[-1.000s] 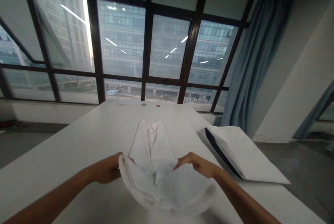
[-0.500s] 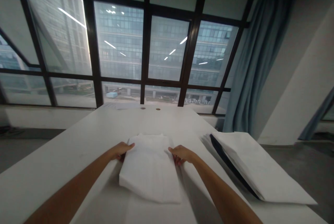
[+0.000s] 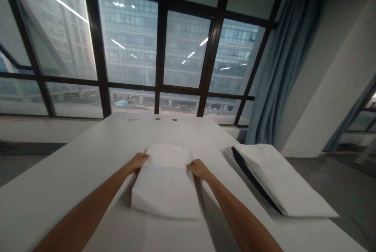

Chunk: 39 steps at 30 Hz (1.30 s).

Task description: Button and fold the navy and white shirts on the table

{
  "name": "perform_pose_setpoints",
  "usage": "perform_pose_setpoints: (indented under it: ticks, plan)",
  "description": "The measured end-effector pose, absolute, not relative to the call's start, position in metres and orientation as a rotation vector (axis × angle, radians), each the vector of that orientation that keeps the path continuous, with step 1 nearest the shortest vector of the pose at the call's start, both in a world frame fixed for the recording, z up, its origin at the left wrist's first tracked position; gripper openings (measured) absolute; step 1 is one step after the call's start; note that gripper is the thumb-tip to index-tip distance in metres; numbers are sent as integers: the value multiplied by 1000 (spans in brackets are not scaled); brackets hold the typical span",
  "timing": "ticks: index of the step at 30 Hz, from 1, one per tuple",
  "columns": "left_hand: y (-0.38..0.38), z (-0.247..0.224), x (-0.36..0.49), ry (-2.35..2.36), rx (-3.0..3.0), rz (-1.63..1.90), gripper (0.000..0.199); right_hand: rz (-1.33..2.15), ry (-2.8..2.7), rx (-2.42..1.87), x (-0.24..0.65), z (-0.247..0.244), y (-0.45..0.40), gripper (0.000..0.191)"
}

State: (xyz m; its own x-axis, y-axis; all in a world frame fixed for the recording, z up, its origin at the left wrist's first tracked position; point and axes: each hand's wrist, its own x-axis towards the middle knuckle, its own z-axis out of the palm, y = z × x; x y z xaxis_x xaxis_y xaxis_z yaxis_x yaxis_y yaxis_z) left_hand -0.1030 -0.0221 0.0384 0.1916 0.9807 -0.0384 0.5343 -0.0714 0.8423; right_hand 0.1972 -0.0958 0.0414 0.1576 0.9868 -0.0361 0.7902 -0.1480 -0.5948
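A flat white item (image 3: 166, 193), which looks like a folded paper or cloth bag, lies in front of me on the white table. Its far part is a separate flap with a crease across it. My left hand (image 3: 138, 162) pinches the left edge near that crease, fingers partly hidden beneath. On the opposite edge, my right hand (image 3: 198, 168) is closed in the same way, its thumb towards the item.
To the right, a stack of white folded pieces (image 3: 282, 181) with a dark layer under it lies by the edge of the table (image 3: 88, 166). Thin sheets (image 3: 136, 116) are at the far end, below the windows. A blue curtain (image 3: 282, 68) hangs at right.
The far part of the white item now shows a rounded flap and a clear crease across it. Both hands still hold its sides. The view has shifted slightly.
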Motion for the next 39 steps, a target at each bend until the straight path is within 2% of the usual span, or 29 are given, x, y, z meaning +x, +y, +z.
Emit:
perform_pose_setpoints:
  ticks: [3, 5, 8, 13, 16, 18, 23, 28, 30, 33, 35, 39]
  plan:
    - [-23, 49, -105, 1589, 1746, 680, 56, 426, -1785, -2068, 196, 42, -108, 23]
    - [-32, 57, -109, 1675, 1750, 591, 66, 422, -1809, -2094, 196, 44, -122, 35]
    - [-62, 67, -119, 1705, 1741, 417, 83, 697, -1726, -2090, 196, 47, -150, 47]
    - [-126, 64, -137, 1456, 1677, 385, 91, 1207, -1558, -1979, 195, 46, -198, 46]
    - [-152, 59, -143, 1332, 1687, 516, 94, 1271, -1502, -1930, 192, 49, -217, 44]
    - [-163, 57, -144, 1309, 1720, 620, 88, 1244, -1476, -1911, 190, 50, -225, 40]
    - [-180, 47, -146, 1354, 1771, 773, 67, 1097, -1522, -1878, 186, 43, -232, 32]
    - [-197, 28, -147, 1513, 1990, 578, 44, 951, -1684, -2016, 187, 40, -236, 33]
    - [-204, 31, -140, 1650, 2222, 560, 35, 724, -1873, -2128, 180, 50, -240, 31]
    - [-209, 43, -117, 1707, 2603, 606, 35, 165, -2094, -2165, 152, 69, -245, 26]
    - [-207, 46, -98, 1505, 2781, 629, 38, -73, -2179, -1984, 127, 73, -244, 32]
    - [-199, 23, -74, 1274, 2815, 500, 51, -89, -2338, -1660, 95, 46, -237, 52]
